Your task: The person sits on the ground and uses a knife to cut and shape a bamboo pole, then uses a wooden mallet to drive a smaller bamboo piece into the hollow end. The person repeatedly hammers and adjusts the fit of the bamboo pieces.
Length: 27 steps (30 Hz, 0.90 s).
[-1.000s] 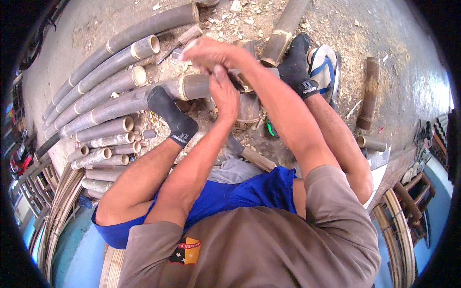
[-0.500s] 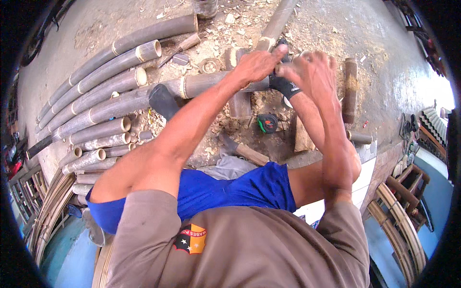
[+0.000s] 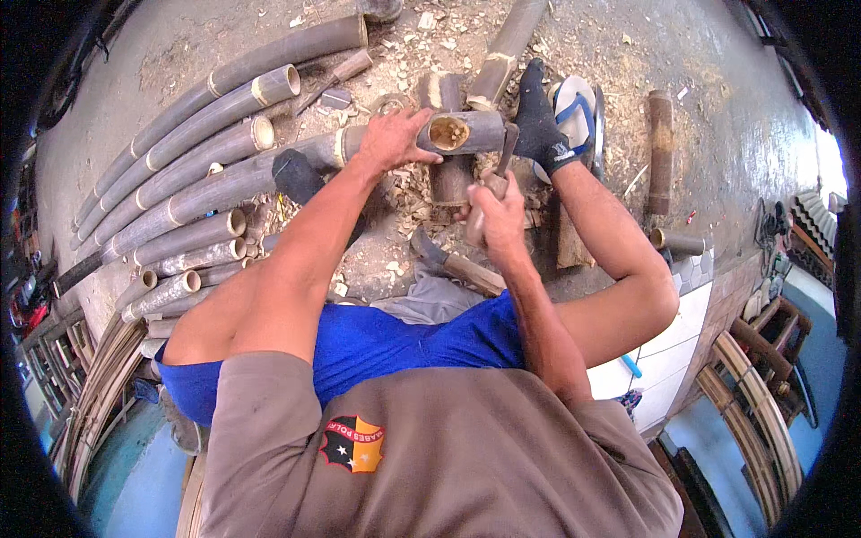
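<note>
Fingers of the left hand [image 3: 392, 139] curl over the near end of a short bamboo piece [image 3: 466, 133], pressing it down where it lies crosswise on an upright bamboo stump [image 3: 448, 184]. Its hollow cut end faces the camera. The right hand [image 3: 493, 211] is closed in a fist around the wooden handle of a knife [image 3: 502, 157], whose blade rises against the right side of the piece. A foot in a dark sock [image 3: 538, 121] rests just beyond, beside a blue-strapped sandal [image 3: 578, 108]. Long bamboo poles [image 3: 193, 157] lie stacked along the floor's left side, with chips [image 3: 408, 193] scattered around the stump.
</note>
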{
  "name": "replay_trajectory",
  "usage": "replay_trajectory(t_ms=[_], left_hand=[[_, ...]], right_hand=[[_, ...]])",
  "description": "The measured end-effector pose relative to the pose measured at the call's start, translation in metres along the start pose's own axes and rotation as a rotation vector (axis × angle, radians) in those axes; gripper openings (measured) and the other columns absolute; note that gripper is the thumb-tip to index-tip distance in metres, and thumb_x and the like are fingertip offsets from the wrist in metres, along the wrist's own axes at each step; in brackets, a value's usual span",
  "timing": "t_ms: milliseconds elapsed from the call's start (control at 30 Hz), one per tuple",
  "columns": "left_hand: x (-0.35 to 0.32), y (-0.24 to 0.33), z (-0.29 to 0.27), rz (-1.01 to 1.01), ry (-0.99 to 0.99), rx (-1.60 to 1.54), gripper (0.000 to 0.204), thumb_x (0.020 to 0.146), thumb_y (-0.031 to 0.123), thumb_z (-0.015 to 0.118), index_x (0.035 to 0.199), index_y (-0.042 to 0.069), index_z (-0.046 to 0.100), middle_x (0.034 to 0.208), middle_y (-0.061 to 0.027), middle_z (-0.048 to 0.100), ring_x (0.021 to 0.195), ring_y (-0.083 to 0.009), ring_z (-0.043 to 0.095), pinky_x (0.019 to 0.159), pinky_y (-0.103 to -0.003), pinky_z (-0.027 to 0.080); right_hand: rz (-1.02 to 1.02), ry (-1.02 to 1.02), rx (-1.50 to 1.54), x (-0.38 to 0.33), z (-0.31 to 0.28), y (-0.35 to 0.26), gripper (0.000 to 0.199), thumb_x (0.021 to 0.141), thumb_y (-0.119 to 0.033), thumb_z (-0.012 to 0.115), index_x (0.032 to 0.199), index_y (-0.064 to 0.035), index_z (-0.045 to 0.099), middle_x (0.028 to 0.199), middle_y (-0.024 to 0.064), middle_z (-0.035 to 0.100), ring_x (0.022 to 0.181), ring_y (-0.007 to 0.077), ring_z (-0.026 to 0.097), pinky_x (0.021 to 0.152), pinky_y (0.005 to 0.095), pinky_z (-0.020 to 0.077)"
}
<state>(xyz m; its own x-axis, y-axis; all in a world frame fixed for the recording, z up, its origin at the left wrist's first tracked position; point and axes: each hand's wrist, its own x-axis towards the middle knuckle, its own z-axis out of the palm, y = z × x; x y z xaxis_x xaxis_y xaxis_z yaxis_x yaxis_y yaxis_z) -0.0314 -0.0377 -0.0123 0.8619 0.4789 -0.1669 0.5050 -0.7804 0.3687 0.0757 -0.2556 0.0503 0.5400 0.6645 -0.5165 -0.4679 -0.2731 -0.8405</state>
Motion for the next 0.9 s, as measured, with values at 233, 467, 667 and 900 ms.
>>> replay_trajectory(t_ms=[233,467,667,900], left_hand=[[0.015,-0.001,-0.009,-0.017,-0.119,-0.066,0.094,0.065,0.072,0.079,0.138,0.016,0.058,0.132,-0.0157,0.064,0.116,-0.0362,0.065,0.094,-0.05,0.052],[0.023,0.01,-0.012,-0.157,-0.047,-0.276,0.094,0.059,0.083,0.075,0.125,0.016,0.07,0.115,-0.0113,0.074,0.107,-0.0317,0.07,0.092,-0.046,0.053],[0.022,0.026,-0.015,-0.284,0.015,-0.203,0.089,0.057,0.079,0.079,0.12,0.017,0.072,0.1,-0.0163,0.076,0.094,-0.0351,0.073,0.081,-0.047,0.056],[0.029,0.033,-0.009,-0.351,0.074,-0.119,0.094,0.055,0.088,0.073,0.105,0.009,0.074,0.085,-0.0178,0.074,0.081,-0.0314,0.074,0.075,-0.046,0.057]], right_hand=[[0.156,0.116,0.232,0.005,0.077,0.027,0.024,0.087,-0.011,0.065,0.108,-0.01,0.053,0.077,0.0052,0.058,0.053,0.0164,0.057,0.046,0.0324,0.0488],[0.189,0.136,0.408,0.019,0.074,0.042,0.017,0.09,-0.015,0.063,0.103,-0.0124,0.054,0.072,0.0048,0.055,0.05,0.0181,0.055,0.043,0.0344,0.0468],[0.298,-0.066,0.255,0.027,0.026,0.02,0.016,0.09,-0.016,0.065,0.102,-0.0089,0.056,0.072,0.0049,0.057,0.053,0.0171,0.056,0.046,0.0335,0.0474],[0.389,-0.222,-0.02,0.049,-0.01,-0.011,0.019,0.092,-0.019,0.065,0.105,-0.0097,0.055,0.071,0.0059,0.056,0.052,0.0187,0.056,0.045,0.0359,0.0474]])
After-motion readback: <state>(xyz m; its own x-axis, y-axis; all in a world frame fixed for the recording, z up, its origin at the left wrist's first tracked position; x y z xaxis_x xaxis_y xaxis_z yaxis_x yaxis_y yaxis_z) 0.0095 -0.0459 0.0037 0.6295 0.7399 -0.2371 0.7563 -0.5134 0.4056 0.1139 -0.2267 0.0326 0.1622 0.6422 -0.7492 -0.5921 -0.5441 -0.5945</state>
